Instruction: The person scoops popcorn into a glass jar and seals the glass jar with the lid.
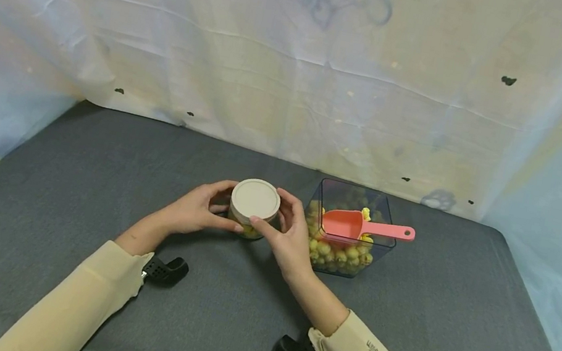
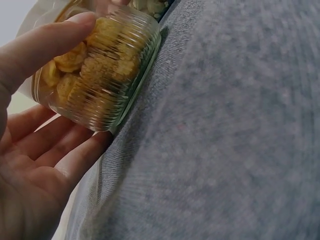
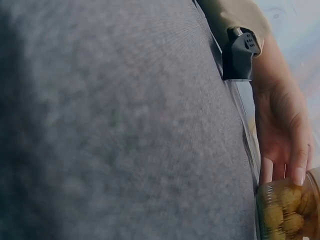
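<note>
A clear ribbed jar [image 2: 95, 75] with yellow popcorn inside stands on the grey table, topped by a round cream lid [image 1: 256, 199]. My left hand [image 1: 196, 207] holds the jar from the left side; its thumb lies on the near wall, and its fingers curve around behind. From the right, my right hand [image 1: 292, 240] grips the jar at the lid, its thumb on the lid's near edge and its fingers at the far right side. The right wrist view catches the jar [image 3: 287, 215] at its lower right corner, touched by my left hand [image 3: 287, 125].
Just right of my right hand stands a clear, dark-tinted square bin [image 1: 381, 249] of popcorn. A coral-pink scoop [image 1: 346, 223] lies in it, with its handle sticking out over the right rim. Grey cloth covers the table [image 1: 220, 328]; patterned sheeting [image 1: 295, 96] hangs behind it.
</note>
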Tool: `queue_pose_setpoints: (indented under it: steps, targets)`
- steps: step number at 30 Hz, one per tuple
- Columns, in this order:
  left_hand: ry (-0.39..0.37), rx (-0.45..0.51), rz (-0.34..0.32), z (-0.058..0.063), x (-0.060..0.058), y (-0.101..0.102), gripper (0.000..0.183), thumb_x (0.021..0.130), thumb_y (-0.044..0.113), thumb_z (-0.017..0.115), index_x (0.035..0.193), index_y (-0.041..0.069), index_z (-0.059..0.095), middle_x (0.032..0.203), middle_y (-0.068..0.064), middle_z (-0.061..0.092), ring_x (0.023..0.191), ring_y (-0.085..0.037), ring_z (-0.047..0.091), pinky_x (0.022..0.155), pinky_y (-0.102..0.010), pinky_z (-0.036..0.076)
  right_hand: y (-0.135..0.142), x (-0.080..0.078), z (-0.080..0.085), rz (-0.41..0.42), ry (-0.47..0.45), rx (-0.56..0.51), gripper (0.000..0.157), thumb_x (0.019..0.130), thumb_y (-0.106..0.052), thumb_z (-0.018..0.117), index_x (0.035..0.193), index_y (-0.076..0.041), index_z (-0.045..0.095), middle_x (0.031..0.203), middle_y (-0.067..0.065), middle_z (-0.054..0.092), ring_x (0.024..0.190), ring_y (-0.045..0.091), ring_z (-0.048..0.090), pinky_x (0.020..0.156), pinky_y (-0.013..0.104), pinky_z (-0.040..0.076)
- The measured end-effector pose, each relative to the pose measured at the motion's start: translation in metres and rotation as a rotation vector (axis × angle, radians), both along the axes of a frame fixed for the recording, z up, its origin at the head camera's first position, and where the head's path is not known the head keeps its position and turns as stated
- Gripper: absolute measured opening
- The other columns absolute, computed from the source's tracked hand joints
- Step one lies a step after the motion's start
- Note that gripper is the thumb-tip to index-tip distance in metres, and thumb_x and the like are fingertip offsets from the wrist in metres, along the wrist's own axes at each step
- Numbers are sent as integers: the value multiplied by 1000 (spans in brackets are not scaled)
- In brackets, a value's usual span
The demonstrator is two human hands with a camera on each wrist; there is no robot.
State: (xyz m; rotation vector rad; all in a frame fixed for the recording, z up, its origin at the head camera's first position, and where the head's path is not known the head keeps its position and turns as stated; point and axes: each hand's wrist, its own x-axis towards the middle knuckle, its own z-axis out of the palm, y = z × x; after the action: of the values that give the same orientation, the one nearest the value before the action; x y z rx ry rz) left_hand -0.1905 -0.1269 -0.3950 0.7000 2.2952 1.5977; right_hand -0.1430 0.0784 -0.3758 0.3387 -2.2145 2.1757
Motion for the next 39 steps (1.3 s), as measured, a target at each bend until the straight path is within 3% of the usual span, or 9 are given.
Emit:
queue_pose_setpoints:
  steps: [5,13,19,25,39]
  targets:
    - [2,-2,-1,2,0,-1,79,78,16,81,144,5,38,144,-15,43,135,-33,41,107,-48,40,-1,-1,0,-3,-23,7,68,83,1,69,142,2,34,144,18,41,137,29,37,119,46,21]
    - [-13,7,-13,0,-2,-1,81,78,17,81,144,5,37,144,-16,42,134,-33,42,107,-46,41,3,-2,0,111,-58,-7,74,90,3,58,152,-1,18,158,19,17,147,29,15,119,50,14]
    - [-17,5,6,-1,-2,-1,81,76,17,82,144,6,38,144,-15,43,134,-32,43,106,-45,42,3,-2,-1,89,-35,-7,71,88,6,61,149,1,26,154,20,29,145,29,23,120,46,17]
    - [0,-4,35,-4,-2,0,80,75,16,83,142,3,41,143,-17,45,131,-34,47,103,-45,45,-1,0,-2,9,-47,-17,70,83,3,69,143,3,32,147,18,38,139,28,35,120,41,20]
    - [8,-4,75,2,1,2,76,73,11,84,138,1,46,139,-18,48,128,-35,49,100,-43,48,-7,-2,-2,-27,-2,-29,63,80,9,70,133,7,35,142,23,39,136,32,38,119,41,22]
